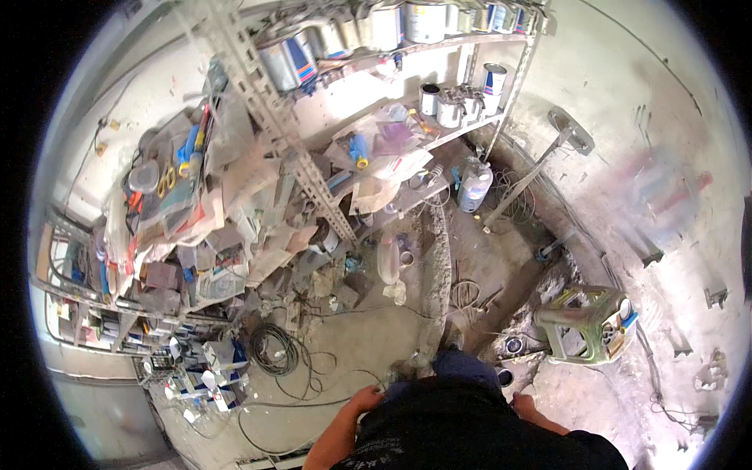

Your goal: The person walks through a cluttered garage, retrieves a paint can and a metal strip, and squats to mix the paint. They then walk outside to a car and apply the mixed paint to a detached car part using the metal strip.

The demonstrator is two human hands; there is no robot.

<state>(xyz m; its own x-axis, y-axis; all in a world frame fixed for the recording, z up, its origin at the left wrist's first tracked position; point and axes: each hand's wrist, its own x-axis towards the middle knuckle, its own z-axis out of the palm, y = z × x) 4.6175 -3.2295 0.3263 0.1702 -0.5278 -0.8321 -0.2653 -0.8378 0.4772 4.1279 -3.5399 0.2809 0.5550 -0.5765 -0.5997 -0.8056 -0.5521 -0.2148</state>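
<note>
My left hand point(366, 399) hangs low by my left thigh. Its fingers are partly turned away, so I cannot make out whether they hold anything. Close to it, a thin dark cable runs along the floor. On the other side, my right hand point(526, 404) is beside my right hip, with its fingertips mostly hidden by my dark shirt point(439, 423). Just ahead of that hand is a small can point(506, 378) with a dark inside; whether the hand touches it cannot be seen. Another small round can point(514, 345) stands a little farther off.
A metal shelf rack point(274, 117) carries paint cans point(427, 23) above and piled papers at left. A green stool point(583, 325) stands right, with scissors point(608, 333) on top. Coiled cable point(274, 350) lies on the floor. A white jug point(475, 186) stands near the wall.
</note>
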